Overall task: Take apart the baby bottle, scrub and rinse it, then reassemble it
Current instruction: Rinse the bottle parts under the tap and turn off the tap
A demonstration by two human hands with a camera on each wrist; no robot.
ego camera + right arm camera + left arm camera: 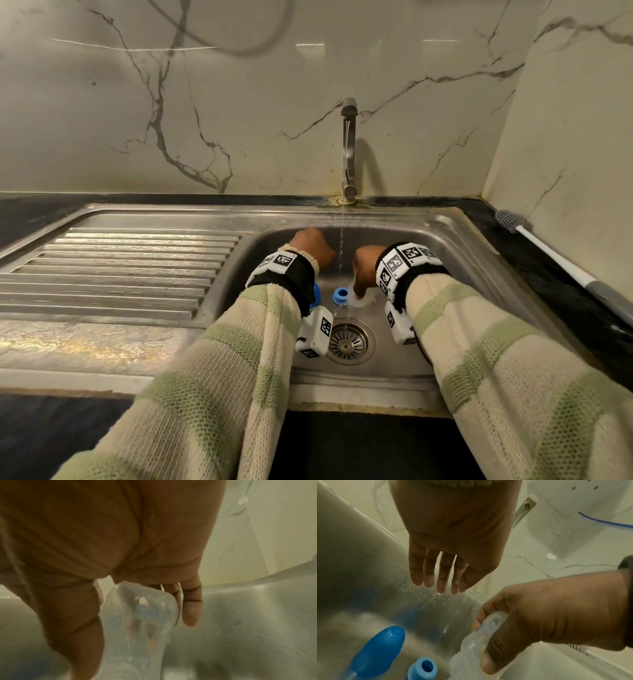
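Note:
My right hand (pixel 364 270) grips the clear baby bottle body (pixel 363 300) low in the sink, thumb and fingers wrapped round it (pixel 137 622). In the left wrist view the bottle (pixel 471 649) lies tilted in that hand (pixel 539 615). My left hand (pixel 436 582) hovers empty above the basin with its fingers straight and wet. A blue screw ring (pixel 340 295) stands on the sink floor between my wrists. The blue cap (pixel 380 651) lies left of the ring (pixel 423 668) and is mostly hidden behind my left wrist in the head view. The teat is not visible.
The tap (pixel 348 150) runs a thin stream down between my hands, close to the bottle. The steel sink (pixel 455 246) has its drain (pixel 348 341) near me and a ribbed drainboard (pixel 120 267) to the left. A bottle brush (pixel 548 248) lies on the dark right counter.

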